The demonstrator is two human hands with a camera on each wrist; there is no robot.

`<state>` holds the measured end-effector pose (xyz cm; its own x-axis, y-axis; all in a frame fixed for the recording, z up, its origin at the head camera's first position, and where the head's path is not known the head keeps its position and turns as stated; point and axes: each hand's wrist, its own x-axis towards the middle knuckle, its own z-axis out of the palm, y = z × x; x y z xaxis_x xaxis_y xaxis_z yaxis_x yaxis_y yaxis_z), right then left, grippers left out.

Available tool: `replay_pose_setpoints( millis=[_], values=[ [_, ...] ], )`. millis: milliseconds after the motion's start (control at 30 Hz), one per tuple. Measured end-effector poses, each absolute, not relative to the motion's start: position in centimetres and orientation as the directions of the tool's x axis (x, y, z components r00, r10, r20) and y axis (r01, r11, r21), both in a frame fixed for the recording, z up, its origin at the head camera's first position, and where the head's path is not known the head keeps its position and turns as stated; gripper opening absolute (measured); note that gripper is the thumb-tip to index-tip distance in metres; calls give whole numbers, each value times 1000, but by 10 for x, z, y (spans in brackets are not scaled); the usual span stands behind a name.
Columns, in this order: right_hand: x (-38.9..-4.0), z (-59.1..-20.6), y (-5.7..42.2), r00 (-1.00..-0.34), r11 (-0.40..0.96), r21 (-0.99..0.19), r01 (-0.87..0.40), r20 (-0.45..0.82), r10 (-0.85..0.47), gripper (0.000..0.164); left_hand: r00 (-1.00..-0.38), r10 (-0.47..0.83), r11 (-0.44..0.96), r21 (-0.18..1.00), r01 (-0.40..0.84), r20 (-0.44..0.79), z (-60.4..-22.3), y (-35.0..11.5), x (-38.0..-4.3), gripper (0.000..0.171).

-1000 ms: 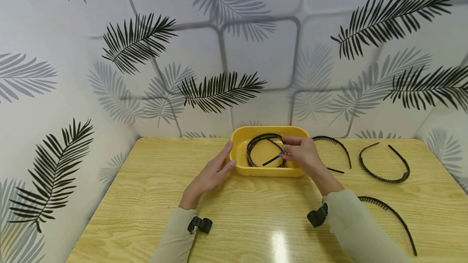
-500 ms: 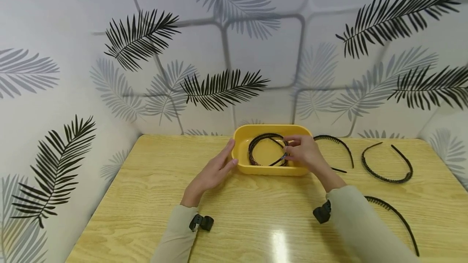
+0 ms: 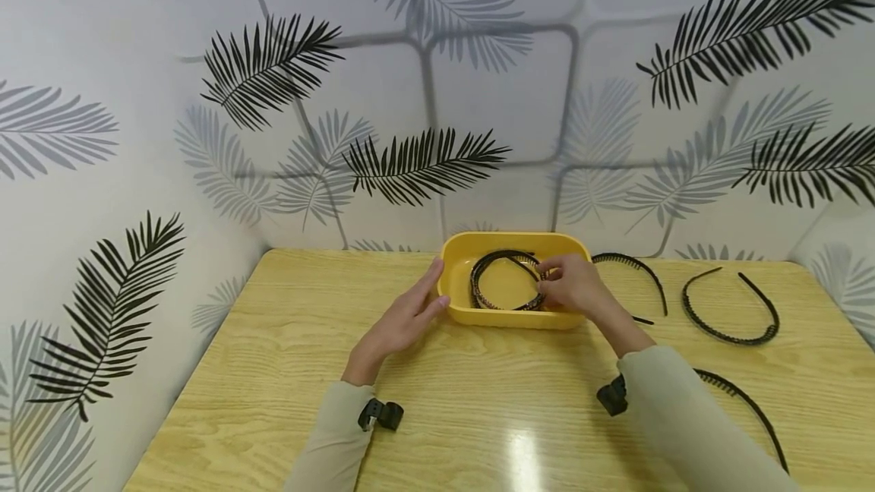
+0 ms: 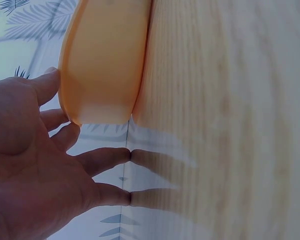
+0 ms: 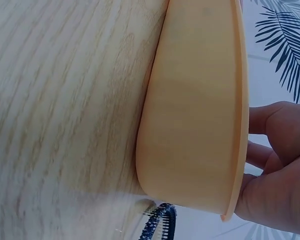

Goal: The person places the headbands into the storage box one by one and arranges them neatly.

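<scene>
A yellow plastic box (image 3: 454, 316) stands at the table's back edge, with several dark toothed headbands (image 3: 474, 279) nested in rings inside it. My left hand (image 3: 399, 323) rests against the box's left end, thumb and fingers extended at the rim; in the left wrist view its lower fingers reach down to the tabletop. Inside the right half of the box, my right hand (image 3: 574, 287) pinches the right side of a headband at the ring of bands. The box wall (image 5: 195, 110) hides those fingertips in the right wrist view.
Right of the box lies a black headband (image 3: 645, 273), partly behind the right hand and box. Another headband (image 3: 734, 340) is farther right, and a third (image 3: 752, 405) lies nearer, partly under the right sleeve. A patterned wall (image 3: 499, 112) rises directly behind the table.
My right hand has lowered the headband with the blue patch onto the others in the box, and the band now lines up with their ring. The left hand keeps its place at the rim.
</scene>
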<state>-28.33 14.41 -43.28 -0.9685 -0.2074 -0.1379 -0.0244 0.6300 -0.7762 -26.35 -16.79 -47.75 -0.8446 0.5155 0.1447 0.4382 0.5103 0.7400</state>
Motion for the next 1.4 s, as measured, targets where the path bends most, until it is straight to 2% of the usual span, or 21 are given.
replay_pose_setpoints(
  millis=[200, 400, 800, 1100, 1400],
  values=[
    [-284, -432, 146, -967, 730, -677, -89, -116, -226, 40, -842, 518, 508, 738, 444, 150, -476, -167, -264, 65],
    [-284, -435, 144, -970, 759, -641, -117, -90, -226, 38, -842, 518, 505, 740, 444, 152, -475, -167, -263, 64],
    [-285, -440, 139, -979, 659, -750, -57, -87, -183, 39, -846, 513, 512, 737, 440, 149, -478, -167, -264, 64],
    [-283, -436, 139, -969, 730, -675, -106, -94, -227, 40, -842, 518, 508, 737, 445, 151, -478, -166, -264, 64],
    [-284, -439, 136, -967, 722, -679, -131, -73, -244, 38, -844, 512, 506, 738, 447, 160, -477, -166, -263, 64]
  ],
)
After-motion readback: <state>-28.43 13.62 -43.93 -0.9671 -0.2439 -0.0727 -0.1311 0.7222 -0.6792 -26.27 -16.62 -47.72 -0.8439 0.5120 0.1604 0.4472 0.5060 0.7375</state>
